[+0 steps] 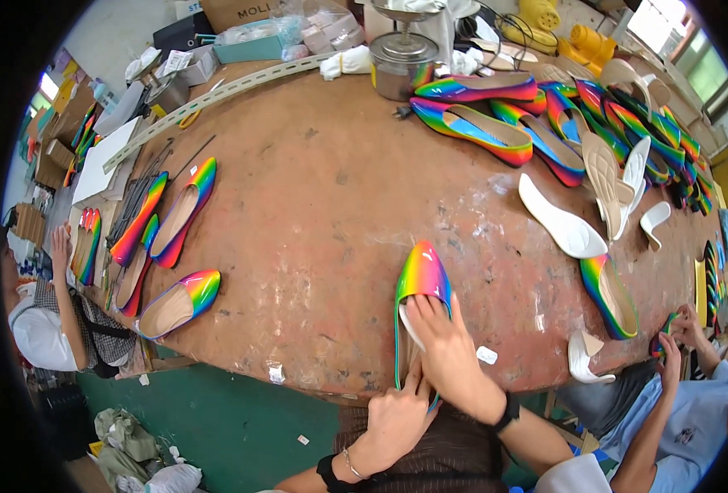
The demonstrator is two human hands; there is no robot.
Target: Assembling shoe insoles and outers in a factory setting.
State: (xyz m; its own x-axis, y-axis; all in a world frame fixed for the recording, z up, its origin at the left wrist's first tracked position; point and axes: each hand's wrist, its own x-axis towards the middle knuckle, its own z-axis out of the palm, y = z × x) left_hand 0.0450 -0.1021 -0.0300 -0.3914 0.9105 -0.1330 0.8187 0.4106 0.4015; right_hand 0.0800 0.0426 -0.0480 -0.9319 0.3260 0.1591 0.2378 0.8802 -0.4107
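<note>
A glossy rainbow flat shoe (424,264) lies at the table's front edge, toe pointing away from me. The fingers of my right hand (450,357) reach into its opening, with the thumb along the right outer side. Beside those fingers, inside the shoe, shows the edge of a white insole (410,325); the rest of it is hidden. My left hand (398,423) is closed around the heel end, fingers close to my right palm. Both hands cover much of the shoe's rear.
Rainbow shoes lie at the left (184,218) and heaped at the far right (471,131). White insoles (563,220) and a single shoe (609,297) are on the right. A metal can (403,66) and perforated strip (240,97) line the back. Other people sit at both sides.
</note>
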